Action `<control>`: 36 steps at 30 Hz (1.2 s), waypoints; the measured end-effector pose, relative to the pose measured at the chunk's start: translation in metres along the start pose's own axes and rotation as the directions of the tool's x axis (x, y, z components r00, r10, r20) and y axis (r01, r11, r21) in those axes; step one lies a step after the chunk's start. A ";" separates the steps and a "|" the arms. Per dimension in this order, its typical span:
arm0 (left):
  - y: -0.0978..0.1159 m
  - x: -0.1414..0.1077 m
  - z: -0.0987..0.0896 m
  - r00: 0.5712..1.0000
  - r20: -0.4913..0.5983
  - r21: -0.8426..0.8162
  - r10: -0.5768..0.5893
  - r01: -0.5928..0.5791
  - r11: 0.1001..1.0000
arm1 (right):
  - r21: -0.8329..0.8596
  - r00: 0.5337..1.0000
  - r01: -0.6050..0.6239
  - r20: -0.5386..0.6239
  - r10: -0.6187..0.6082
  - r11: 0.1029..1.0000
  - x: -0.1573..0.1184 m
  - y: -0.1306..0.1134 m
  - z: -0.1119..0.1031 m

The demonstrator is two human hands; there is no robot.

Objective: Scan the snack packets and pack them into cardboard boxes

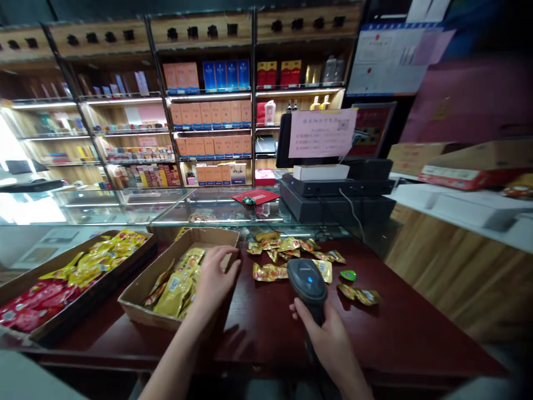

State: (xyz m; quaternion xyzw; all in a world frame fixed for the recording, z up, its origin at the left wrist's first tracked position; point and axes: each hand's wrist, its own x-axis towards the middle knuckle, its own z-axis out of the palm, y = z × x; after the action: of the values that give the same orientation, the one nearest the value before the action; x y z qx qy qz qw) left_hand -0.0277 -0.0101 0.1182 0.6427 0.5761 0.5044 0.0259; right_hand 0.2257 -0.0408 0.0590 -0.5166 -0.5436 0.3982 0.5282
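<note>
My left hand [215, 278] is at the right side of a cardboard box [145, 318] that holds gold packets [177, 289]. Its fingers are bent but apart, and nothing shows between them. My right hand [327, 333] is wrapped round the handle of a black barcode scanner [307, 279], whose head with a blue light is uppermost. Just beyond the scanner, a gold packet [270, 272] lies on the dark red table [258, 328], with a pile of gold packets [289, 245] behind it. Right of the scanner are a small green packet [348, 275] and another gold packet [358, 294].
A second box [94, 286] with yellow and red packets stands at the left. Behind the table are a glass counter [175, 208], a red sheet [260, 196] and a black register [333, 200] with a cable. White boxes [470, 208] stand at the right.
</note>
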 end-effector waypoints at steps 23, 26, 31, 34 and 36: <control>-0.046 0.026 0.174 0.758 0.410 -0.798 -0.508 0.568 0.204 | 0.098 0.995 0.055 0.075 -0.062 0.994 0.096 -0.055 0.015; -0.044 0.034 0.181 0.761 0.424 -0.825 -0.491 0.548 0.136 | 0.059 0.969 0.137 0.199 -0.146 0.989 0.128 -0.057 0.019; -0.059 0.033 0.188 0.757 0.365 -0.784 -0.543 0.564 0.258 | 0.017 0.921 -0.047 0.389 0.037 0.999 0.145 -0.014 0.028; -0.069 0.033 0.187 0.793 0.261 -0.757 -0.551 0.522 0.392 | 0.056 0.852 -0.074 0.523 0.034 0.996 0.156 -0.003 0.039; -0.074 0.035 0.185 0.802 0.213 -0.747 -0.558 0.502 0.436 | 0.087 0.849 -0.031 0.528 -0.019 0.996 0.168 -0.004 0.046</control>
State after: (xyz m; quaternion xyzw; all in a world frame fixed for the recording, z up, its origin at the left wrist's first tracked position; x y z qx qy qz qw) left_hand 0.0392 0.1428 0.0041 0.3365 0.4732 0.6871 0.4367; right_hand 0.1954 0.1284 0.0842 -0.3640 -0.6472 0.5512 0.3805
